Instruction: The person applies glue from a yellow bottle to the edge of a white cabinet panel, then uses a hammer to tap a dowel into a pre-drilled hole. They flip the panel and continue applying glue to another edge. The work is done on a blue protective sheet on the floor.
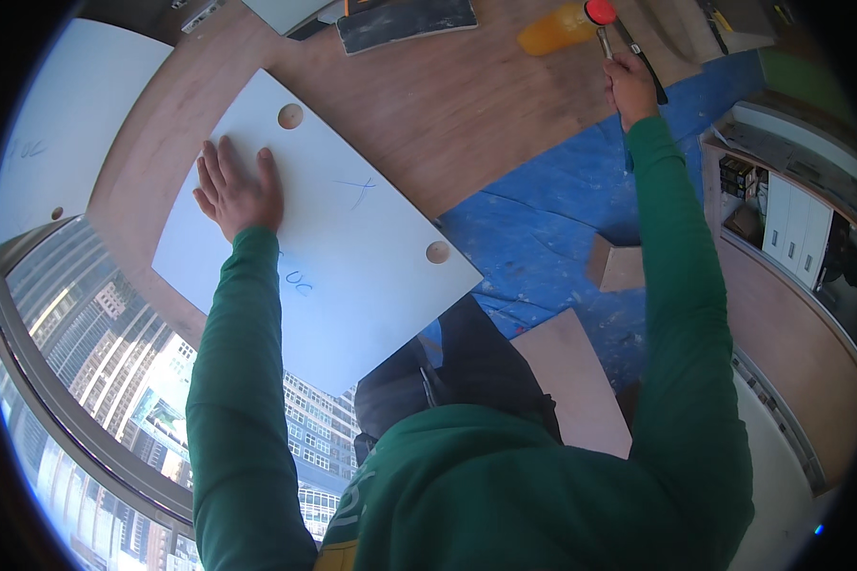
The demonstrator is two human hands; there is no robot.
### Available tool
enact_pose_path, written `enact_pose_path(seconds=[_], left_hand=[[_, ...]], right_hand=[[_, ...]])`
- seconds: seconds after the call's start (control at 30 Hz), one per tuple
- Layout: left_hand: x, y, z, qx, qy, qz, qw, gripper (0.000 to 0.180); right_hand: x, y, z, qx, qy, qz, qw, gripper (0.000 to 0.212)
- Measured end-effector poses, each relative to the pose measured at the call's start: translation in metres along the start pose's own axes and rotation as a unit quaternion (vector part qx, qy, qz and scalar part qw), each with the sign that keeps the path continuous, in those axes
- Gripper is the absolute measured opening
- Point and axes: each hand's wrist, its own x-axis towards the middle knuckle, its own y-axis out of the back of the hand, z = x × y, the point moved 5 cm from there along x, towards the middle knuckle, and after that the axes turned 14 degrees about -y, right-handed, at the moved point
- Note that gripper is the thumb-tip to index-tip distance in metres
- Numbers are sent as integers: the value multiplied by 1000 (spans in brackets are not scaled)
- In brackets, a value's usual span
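My left hand (233,190) lies flat with its fingers spread on a white board (381,247). The board has two round recessed holes and blue pen marks, and it rests slantwise across the wooden worktop. Out to the far right, my right hand (630,88) is closed on a slim metal-ended tool (605,43), whose kind I cannot make out. A black strip-like tool (640,59) lies beside that hand, partly behind it. Just beyond is an orange bottle (554,30) with a red cap, lying on its side.
A dark block (408,24) sits at the worktop's (428,114) far edge. Another white board (76,105) stands at the left, above a window (95,324). Blue sheeting (533,219) covers the floor, with a wooden block (616,265) on it. Low cabinets (798,228) stand right.
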Motion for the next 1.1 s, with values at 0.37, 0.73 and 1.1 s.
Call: enact_pose_path(seconds=[0.37,0.73,1.1], left_hand=[[-3,0,-6,-6,-13,10,1000,78],[-1,-4,-7,-26,-15,21,999,80],[-4,-8,-10,-37,-30,56,997,80]], right_hand=[[-199,-25,23,166,-4,-166,972,29],[-240,-125,73,-39,-37,-306,951,26],[-253,-157,99,-7,-179,-278,944,40]])
